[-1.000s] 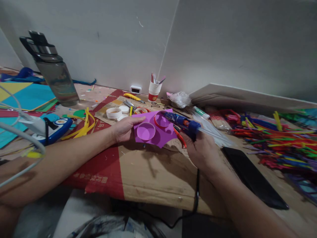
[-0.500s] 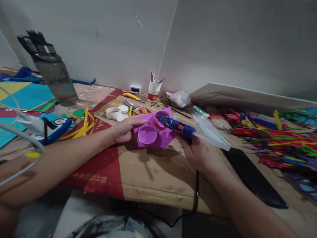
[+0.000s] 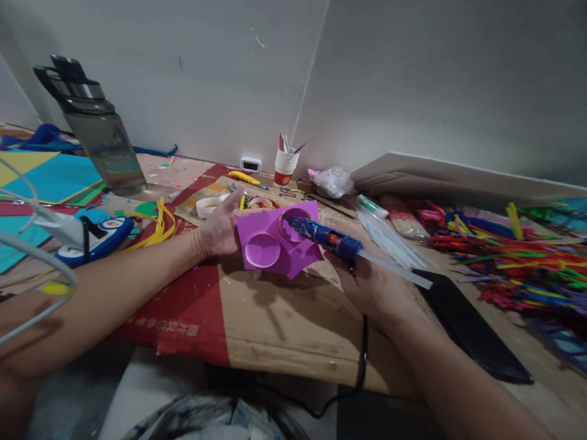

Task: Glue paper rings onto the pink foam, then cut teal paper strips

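Note:
A purple paper piece (image 3: 293, 253) with two short rings standing on it is tilted above the cardboard. The front ring (image 3: 263, 250) has a pale rim; the rear ring (image 3: 290, 215) is partly covered by the glue gun. My left hand (image 3: 220, 229) is at the paper's left edge, its thumb raised off the paper and its fingers stretched out, partly hidden behind the sheet. My right hand (image 3: 371, 284) is closed round a blue hot glue gun (image 3: 339, 241), whose nozzle points into the rear ring. A clear glue stick (image 3: 398, 270) sticks out of its back end.
A water bottle (image 3: 103, 134) stands at the left, near a blue-and-white device (image 3: 98, 241) and yellow strips (image 3: 160, 226). Behind are white rings (image 3: 207, 206), a yellow cutter (image 3: 243, 177) and paper cups (image 3: 285, 165). At right lie a black phone (image 3: 472, 324) and colourful pipe cleaners (image 3: 527, 263).
My left thumb has lifted off the purple paper, and the hand has shifted slightly left. The paper has turned and moved a little left. The glue gun stays nearly in place.

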Action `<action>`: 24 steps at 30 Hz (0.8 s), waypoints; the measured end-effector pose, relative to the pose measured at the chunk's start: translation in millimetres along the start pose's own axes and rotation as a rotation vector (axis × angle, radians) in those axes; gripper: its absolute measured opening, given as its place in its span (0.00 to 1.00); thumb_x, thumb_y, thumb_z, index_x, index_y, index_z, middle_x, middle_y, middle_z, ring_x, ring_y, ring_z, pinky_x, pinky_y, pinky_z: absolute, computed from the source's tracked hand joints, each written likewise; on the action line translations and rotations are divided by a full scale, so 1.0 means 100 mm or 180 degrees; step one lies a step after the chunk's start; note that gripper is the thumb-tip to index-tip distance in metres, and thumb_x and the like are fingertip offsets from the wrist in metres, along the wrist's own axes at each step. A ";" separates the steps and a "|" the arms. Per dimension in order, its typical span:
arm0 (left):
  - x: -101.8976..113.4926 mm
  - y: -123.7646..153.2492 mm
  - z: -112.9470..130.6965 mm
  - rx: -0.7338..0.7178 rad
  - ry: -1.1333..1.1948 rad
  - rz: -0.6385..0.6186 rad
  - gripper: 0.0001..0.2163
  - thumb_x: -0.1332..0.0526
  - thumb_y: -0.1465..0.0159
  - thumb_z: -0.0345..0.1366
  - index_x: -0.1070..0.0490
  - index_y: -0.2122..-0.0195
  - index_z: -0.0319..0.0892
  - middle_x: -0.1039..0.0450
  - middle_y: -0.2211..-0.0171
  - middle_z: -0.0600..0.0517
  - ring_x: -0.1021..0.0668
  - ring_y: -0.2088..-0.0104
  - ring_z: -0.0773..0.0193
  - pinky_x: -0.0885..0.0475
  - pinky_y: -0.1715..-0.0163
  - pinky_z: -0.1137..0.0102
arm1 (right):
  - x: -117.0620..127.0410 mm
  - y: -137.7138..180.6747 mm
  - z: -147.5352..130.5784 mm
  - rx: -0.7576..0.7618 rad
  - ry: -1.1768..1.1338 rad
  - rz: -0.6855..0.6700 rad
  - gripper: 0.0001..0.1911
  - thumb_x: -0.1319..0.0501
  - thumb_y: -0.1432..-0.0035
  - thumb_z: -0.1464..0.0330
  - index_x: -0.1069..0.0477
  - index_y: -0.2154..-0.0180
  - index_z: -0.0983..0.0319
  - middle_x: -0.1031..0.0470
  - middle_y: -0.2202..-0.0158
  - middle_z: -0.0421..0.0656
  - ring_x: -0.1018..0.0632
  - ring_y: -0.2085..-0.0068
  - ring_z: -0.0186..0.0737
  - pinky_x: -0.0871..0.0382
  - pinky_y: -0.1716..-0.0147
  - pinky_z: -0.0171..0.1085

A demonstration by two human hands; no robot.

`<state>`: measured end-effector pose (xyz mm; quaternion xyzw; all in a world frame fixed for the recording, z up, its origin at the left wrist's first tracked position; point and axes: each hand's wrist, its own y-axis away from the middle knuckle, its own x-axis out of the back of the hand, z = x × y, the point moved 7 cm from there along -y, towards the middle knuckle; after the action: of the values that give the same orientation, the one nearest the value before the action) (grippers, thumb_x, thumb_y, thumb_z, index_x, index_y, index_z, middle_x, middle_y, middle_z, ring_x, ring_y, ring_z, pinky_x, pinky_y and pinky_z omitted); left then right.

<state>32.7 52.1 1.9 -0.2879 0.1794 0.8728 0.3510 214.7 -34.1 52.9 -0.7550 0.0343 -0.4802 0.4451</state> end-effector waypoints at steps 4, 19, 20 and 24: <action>0.04 0.05 0.02 0.0218 -0.0013 -0.0090 0.35 0.49 0.44 0.63 0.28 0.52 0.35 0.23 0.58 0.39 0.24 0.53 0.48 0.33 0.51 0.57 | 0.01 0.00 -0.01 -0.0032 0.0008 0.0031 0.16 0.43 0.41 0.70 0.37 0.50 0.58 0.24 0.57 0.48 0.23 0.57 0.46 0.28 0.60 0.45; 0.17 -0.02 0.02 0.0387 -0.0213 -0.0282 0.26 0.43 0.40 0.51 0.29 0.54 0.29 0.24 0.58 0.36 0.21 0.59 0.54 0.28 0.56 0.64 | -0.01 -0.02 -0.07 0.0136 -0.0134 -0.0161 0.20 0.42 0.43 0.73 0.37 0.49 0.59 0.24 0.56 0.45 0.23 0.57 0.44 0.28 0.59 0.41; 0.14 -0.03 0.01 0.0358 -0.0255 -0.0297 0.24 0.41 0.39 0.48 0.29 0.53 0.30 0.24 0.57 0.36 0.21 0.59 0.56 0.28 0.56 0.65 | -0.03 -0.01 -0.06 0.0149 -0.0187 -0.0237 0.20 0.42 0.44 0.74 0.37 0.49 0.59 0.25 0.56 0.45 0.23 0.57 0.44 0.28 0.59 0.41; 0.06 -0.04 -0.09 0.0298 -0.0603 -0.0338 0.22 0.37 0.42 0.31 0.33 0.45 0.34 0.26 0.52 0.39 0.21 0.57 0.58 0.29 0.54 0.66 | -0.11 0.01 -0.01 0.0182 -0.0322 -0.0409 0.22 0.41 0.46 0.74 0.37 0.49 0.60 0.25 0.55 0.47 0.24 0.55 0.46 0.29 0.58 0.43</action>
<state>35.7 52.8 -9.2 -0.1965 0.1704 0.8670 0.4251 208.5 -30.7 44.9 -0.7660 -0.0505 -0.4698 0.4360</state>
